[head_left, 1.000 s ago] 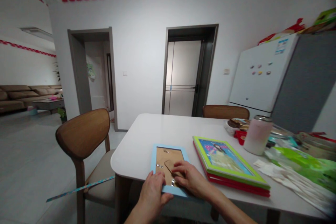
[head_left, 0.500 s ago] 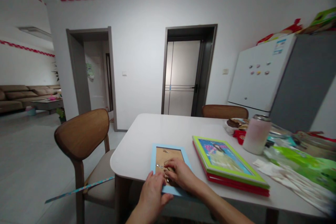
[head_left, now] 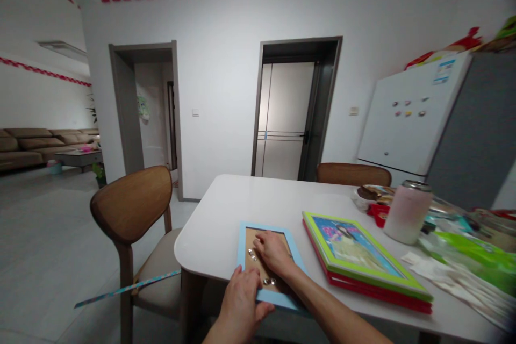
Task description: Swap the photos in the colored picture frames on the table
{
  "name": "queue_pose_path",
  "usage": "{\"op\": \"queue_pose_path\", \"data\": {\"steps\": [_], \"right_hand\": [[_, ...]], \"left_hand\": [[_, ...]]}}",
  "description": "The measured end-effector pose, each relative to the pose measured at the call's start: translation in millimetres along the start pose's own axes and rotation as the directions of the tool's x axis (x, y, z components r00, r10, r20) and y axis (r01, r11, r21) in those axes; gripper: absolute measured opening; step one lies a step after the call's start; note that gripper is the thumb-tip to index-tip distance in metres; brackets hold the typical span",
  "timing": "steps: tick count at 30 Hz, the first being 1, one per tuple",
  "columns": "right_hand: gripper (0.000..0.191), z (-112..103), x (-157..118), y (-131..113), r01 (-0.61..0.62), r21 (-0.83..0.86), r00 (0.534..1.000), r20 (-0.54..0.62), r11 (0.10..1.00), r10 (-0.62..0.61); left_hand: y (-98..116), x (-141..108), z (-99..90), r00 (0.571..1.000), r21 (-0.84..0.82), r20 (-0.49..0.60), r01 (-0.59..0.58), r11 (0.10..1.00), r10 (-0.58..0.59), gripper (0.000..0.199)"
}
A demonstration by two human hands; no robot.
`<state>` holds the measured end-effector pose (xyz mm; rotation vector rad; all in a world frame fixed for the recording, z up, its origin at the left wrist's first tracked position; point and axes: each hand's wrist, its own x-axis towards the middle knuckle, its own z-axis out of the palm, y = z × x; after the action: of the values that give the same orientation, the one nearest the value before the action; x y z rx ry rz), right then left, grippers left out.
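A light-blue picture frame (head_left: 242, 247) lies face down at the near edge of the table, its brown backing board (head_left: 264, 269) showing. Small metal fittings (head_left: 269, 281) sit on the board near its lower end, and more metal bits (head_left: 252, 254) are at its left side. My left hand (head_left: 242, 293) grips the lower left corner, fingers along the left side and thumb by the bottom edge. Over the upper part of the board, my right hand (head_left: 274, 252) has its fingers bent and pressed together; whatever is under the fingertips is hidden.
Right of the frame lies a stack of frames, a green one (head_left: 358, 247) on red ones. Beyond are a pink bottle (head_left: 409, 212), white gloves or cloth (head_left: 447, 277) and a green plastic bag (head_left: 479, 258). A wooden chair (head_left: 133, 204) stands left of the white table (head_left: 258, 196).
My right hand has moved from the middle of the backing board toward its far end, uncovering the fittings near the bottom. My left hand stays at the corner. The view has shifted slightly.
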<state>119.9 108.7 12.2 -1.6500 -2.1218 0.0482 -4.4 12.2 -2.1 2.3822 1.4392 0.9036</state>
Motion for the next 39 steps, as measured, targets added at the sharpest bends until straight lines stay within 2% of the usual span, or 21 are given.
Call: {"op": "queue_pose_path", "data": {"steps": [5,10,13,16,19,22,24,27,30,32,34,37,39], "right_hand": [[0.031,-1.5,7.9,19.9,-0.079,-0.043,0.997,-0.010,0.996,0.079],[0.030,1.2,12.3,19.0,-0.118,-0.066,0.993,0.004,0.991,0.119],[0.033,-6.1,11.9,18.3,-0.126,-0.057,0.992,0.003,0.990,0.126],[0.038,-20.7,-0.2,22.0,-0.095,-0.028,0.995,0.005,0.995,0.095],[0.037,-34.5,-25.2,26.0,-0.001,0.043,0.997,0.082,0.999,-0.003],[0.034,-39.6,-48.5,25.5,0.047,0.057,0.989,0.134,0.997,-0.054],[0.034,-39.7,-55.4,22.5,0.038,0.053,0.994,0.101,0.998,-0.043],[0.036,-43.7,-53.6,17.3,0.006,0.089,0.999,0.049,0.996,-0.011],[0.032,-55.4,-48.4,13.8,-0.030,0.107,0.998,0.057,0.994,0.024],[0.030,-62.4,-47.1,12.0,-0.048,0.133,0.996,0.082,0.990,0.037],[0.030,-64.4,-47.2,9.9,-0.057,0.181,0.994,0.097,0.982,0.040],[0.035,-56.1,-48.3,5.5,-0.068,0.272,0.994,0.106,0.960,0.040],[0.038,-46.5,-49.6,2.3,-0.078,0.317,0.994,0.099,0.945,0.048]], "left_hand": [[-1.3,1.6,0.9,1.000,0.012,0.007,-0.010,1.000,0.010,0.039],[-0.4,0.9,-0.2,0.999,0.019,0.031,-0.014,1.000,0.013,0.045],[-0.2,0.5,-0.7,0.999,0.016,0.051,-0.009,1.000,0.008,0.049],[-1.7,1.1,-0.2,1.000,0.004,0.027,-0.013,1.000,0.013,0.045],[-4.2,3.3,0.5,1.000,-0.021,-0.015,-0.014,1.000,0.014,0.040],[-6.3,5.3,1.9,0.999,-0.028,-0.039,-0.003,1.000,0.002,0.034],[-7.5,5.6,4.1,0.999,-0.025,-0.050,-0.004,1.000,0.003,0.033],[-9.1,5.2,7.9,0.997,-0.038,-0.071,-0.002,0.999,-0.001,0.045],[-10.0,7.8,6.4,0.992,-0.139,-0.107,0.053,0.989,-0.068,0.057],[-11.2,12.8,1.1,0.976,-0.275,-0.158,0.103,0.956,-0.150,0.049],[-14.3,20.0,-5.2,0.954,-0.482,-0.168,0.141,0.865,-0.249,0.037],[-22.7,30.6,-9.8,0.930,-0.709,-0.093,0.188,0.680,-0.355,0.027],[-28.2,34.9,-7.6,0.915,-0.754,-0.067,0.215,0.621,-0.398,0.025]]}}
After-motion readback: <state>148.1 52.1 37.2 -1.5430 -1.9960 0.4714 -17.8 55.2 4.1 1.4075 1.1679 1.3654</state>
